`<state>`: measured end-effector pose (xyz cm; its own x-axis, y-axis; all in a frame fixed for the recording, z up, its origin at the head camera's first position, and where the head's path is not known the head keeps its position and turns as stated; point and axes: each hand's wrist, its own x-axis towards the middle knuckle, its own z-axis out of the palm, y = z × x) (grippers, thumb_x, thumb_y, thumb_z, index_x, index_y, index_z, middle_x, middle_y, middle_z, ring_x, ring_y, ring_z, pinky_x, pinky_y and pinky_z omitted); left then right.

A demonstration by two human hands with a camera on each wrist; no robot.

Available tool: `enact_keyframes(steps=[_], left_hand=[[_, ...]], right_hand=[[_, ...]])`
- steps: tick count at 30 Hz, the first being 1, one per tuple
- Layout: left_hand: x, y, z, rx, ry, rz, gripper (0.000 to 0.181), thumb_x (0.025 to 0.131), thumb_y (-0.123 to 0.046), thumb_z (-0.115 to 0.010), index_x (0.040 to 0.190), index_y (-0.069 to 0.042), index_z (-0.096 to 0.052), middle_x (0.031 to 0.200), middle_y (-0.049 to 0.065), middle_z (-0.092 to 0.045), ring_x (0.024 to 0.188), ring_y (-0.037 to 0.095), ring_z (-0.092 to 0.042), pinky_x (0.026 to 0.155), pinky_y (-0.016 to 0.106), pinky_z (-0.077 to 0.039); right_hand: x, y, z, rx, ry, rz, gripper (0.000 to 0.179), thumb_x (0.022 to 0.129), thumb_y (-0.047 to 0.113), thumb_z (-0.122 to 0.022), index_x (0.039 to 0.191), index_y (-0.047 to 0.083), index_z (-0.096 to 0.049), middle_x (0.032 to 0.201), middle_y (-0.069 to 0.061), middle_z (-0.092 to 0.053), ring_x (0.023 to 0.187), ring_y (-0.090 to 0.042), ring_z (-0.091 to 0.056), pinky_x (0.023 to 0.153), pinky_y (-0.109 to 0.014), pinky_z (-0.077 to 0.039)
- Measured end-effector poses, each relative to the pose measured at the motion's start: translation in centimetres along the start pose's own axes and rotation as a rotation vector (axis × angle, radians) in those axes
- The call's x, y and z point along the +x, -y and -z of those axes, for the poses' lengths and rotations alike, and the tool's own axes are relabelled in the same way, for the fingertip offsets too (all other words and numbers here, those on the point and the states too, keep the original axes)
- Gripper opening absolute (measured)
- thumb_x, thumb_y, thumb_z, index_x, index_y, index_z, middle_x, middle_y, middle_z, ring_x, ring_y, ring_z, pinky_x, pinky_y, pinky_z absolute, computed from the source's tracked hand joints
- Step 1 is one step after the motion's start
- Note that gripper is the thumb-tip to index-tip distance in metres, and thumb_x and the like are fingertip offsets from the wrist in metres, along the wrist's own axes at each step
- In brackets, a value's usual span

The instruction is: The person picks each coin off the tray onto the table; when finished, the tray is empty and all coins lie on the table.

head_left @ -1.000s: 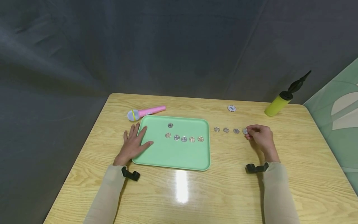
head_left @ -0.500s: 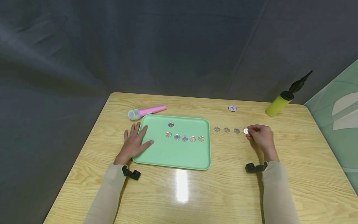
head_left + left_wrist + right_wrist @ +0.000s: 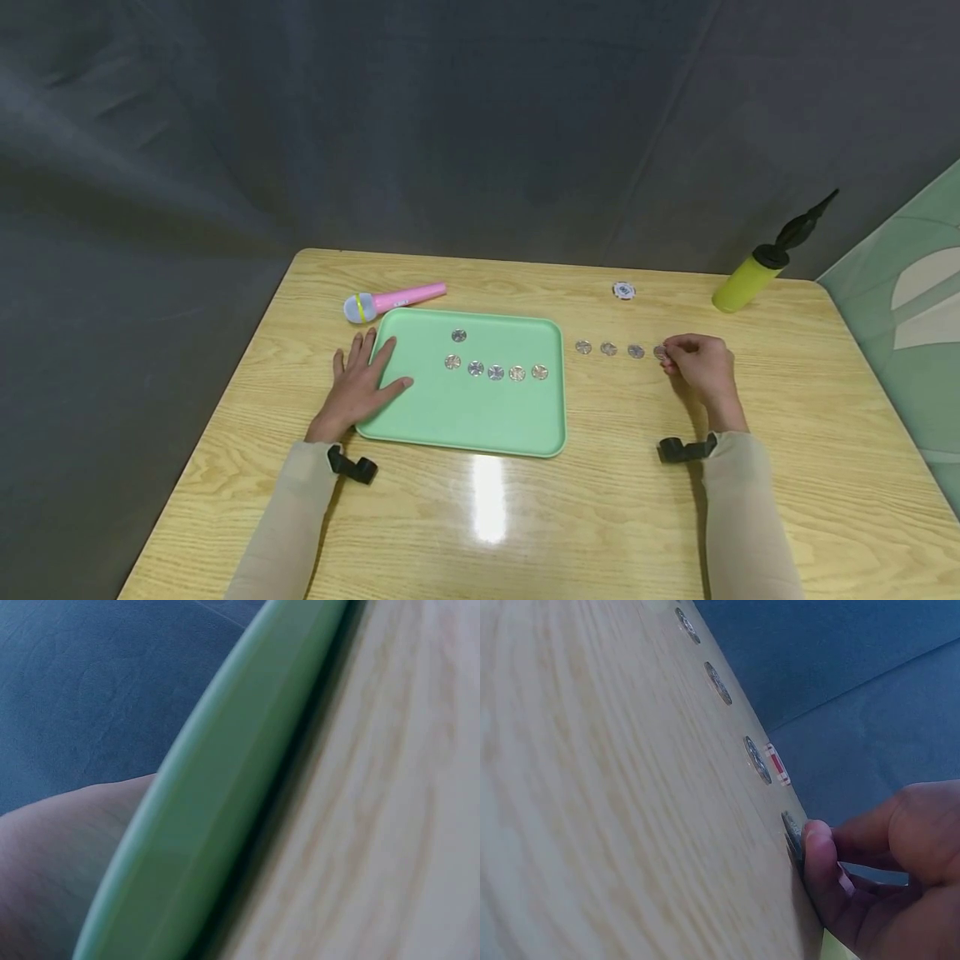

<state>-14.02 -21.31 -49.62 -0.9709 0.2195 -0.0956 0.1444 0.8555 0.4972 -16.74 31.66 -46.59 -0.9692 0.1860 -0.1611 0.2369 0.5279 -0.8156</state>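
the left hand [image 3: 354,390] lies with fingers spread across the left rim of the green tray [image 3: 457,421], while the right hand [image 3: 701,365] pinches a silver coin [image 3: 659,352] just right of three coins [image 3: 609,349] lined up on the wooden table [image 3: 600,517].

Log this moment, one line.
left hand: rests on tray | right hand: pinches coin, right end of row | tray: six coins

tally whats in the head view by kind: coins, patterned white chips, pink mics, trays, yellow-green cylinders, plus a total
Coins: 10 visible (6 on the tray, 3 loose on the table, 1 in the right grip)
Patterned white chip: 1
Pink mic: 1
Tray: 1
Yellow-green cylinder: 1
Total: 14
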Motion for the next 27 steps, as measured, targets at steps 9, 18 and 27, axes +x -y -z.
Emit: enact_keyframes(steps=[9, 18, 27], left_hand=[[-0.1, -0.1, 0.2, 0.005, 0.01, 0.001, 0.083, 0.097, -0.054, -0.054, 0.161, -0.014, -0.021, 0.17, 0.021, 0.0, 0.157, 0.044, 0.005, 0.119, 0.07, 0.008], [0.0, -0.1, 0.1, -0.001, 0.008, 0.003, 0.083, 0.097, -0.055, -0.055, 0.161, -0.014, -0.021, 0.17, 0.021, 0.0, 0.157, 0.044, 0.005, 0.119, 0.07, 0.008], [-0.1, 0.0, 0.1, -0.004, -0.002, -0.003, 0.083, 0.097, -0.054, -0.056, 0.161, -0.014, -0.023, 0.169, 0.022, -0.001, 0.157, 0.045, 0.004, 0.119, 0.071, 0.007]], right_hand=[[-0.1, 0.1, 0.1, -0.01, 0.0, 0.014, 0.029, 0.102, 0.005, -0.051, 0.119, -0.016, -0.062, 0.084, -0.003, -0.067, 0.063, 0.006, -0.063, 0.06, -0.016, -0.057], [-0.1, 0.3, 0.2, -0.039, -0.012, 0.024, 0.031, 0.102, 0.009, -0.054, 0.12, -0.014, -0.063, 0.095, -0.016, -0.068, 0.064, 0.005, -0.063, 0.061, -0.016, -0.058], [-0.4, 2.1, 0.0, -0.053, -0.032, 0.087, 0.03, 0.101, 0.01, -0.056, 0.118, -0.013, -0.065, 0.101, -0.023, -0.066, 0.063, 0.007, -0.062, 0.061, -0.016, -0.058]])
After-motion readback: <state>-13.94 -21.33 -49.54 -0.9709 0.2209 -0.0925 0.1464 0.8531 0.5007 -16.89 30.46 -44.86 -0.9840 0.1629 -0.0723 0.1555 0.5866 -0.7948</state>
